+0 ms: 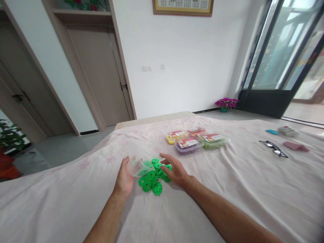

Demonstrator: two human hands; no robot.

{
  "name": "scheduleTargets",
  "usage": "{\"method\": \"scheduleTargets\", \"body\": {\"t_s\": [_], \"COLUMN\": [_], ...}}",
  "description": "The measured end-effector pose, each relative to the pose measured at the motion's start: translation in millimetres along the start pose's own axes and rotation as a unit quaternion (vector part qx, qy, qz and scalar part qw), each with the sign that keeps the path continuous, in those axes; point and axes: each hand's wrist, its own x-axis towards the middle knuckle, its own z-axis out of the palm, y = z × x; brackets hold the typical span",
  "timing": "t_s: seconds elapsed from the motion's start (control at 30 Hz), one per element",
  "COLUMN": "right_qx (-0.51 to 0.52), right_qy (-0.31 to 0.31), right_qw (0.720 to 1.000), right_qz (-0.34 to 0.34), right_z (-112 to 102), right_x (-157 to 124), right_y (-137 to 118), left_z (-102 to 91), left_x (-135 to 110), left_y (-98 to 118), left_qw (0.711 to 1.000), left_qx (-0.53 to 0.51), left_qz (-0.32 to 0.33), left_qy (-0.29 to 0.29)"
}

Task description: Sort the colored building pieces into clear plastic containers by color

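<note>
A heap of green plastic snowflake pieces (152, 179) lies on the pale pink floral sheet (227, 189) in front of me. My left hand (124, 178) holds a clear plastic tub (140, 167) tipped on its side at the heap's left edge, with a few green pieces inside it. My right hand (176, 170) rests on the heap's right side, fingers spread flat over the pieces. Both forearms reach in from the bottom.
Several clear lidded boxes (196, 140) with yellow, orange, purple and green pieces stand behind the heap. Black glasses (273, 148), a pink case (295, 146), a teal item (272, 132) and a small packet (288, 130) lie at right. Doors stand at left, a glass door at right.
</note>
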Motion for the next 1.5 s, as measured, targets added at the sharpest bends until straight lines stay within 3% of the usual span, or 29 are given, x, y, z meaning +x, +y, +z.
{"method": "scheduleTargets", "body": {"t_s": [0.17, 0.27, 0.43, 0.6, 0.87, 1.0, 1.17, 1.37, 1.5], "right_qx": [-0.011, -0.031, -0.053, -0.057, -0.058, -0.077, -0.058, 0.075, 0.261], "right_qy": [-0.031, -0.029, -0.04, -0.054, -0.049, -0.025, 0.061, 0.121, 0.107], "right_qw": [0.999, 0.998, 0.997, 0.997, 0.996, 0.997, 0.996, 0.979, 0.919], "right_qz": [0.035, 0.05, 0.047, 0.027, 0.043, 0.013, -0.001, 0.148, 0.276], "right_z": [-1.6, -2.2, -2.7, -3.2, -4.0, -5.0, -3.5, -4.3, -8.1], "right_x": [-1.1, 0.3, 3.7, 2.1, 0.5, 1.1, -1.0, 5.3, 11.5], "right_y": [-2.3, -3.7, -9.0, -9.2, -8.3, -9.9, -4.4, 5.5, 3.1], "left_z": [3.1, 5.9, 11.4, 22.4, 26.2, 20.9, 16.2, 0.0, -8.4], "left_x": [-4.2, -8.1, -20.0, -39.6, -43.0, -34.4, -24.5, -5.2, -0.3], "left_y": [-8.6, -6.0, 8.7, 21.8, 26.1, 25.1, 19.8, 24.3, 41.4], "left_qw": [0.996, 0.983, 0.917, 0.843, 0.834, 0.859, 0.932, 0.979, 0.993], "left_qx": [0.05, 0.133, 0.318, 0.434, 0.447, 0.423, 0.309, 0.198, 0.071], "left_qz": [0.074, 0.126, 0.239, 0.316, 0.322, 0.287, 0.19, 0.054, -0.048], "left_qy": [-0.013, 0.017, 0.03, 0.021, 0.028, 0.02, -0.011, -0.015, -0.076]}}
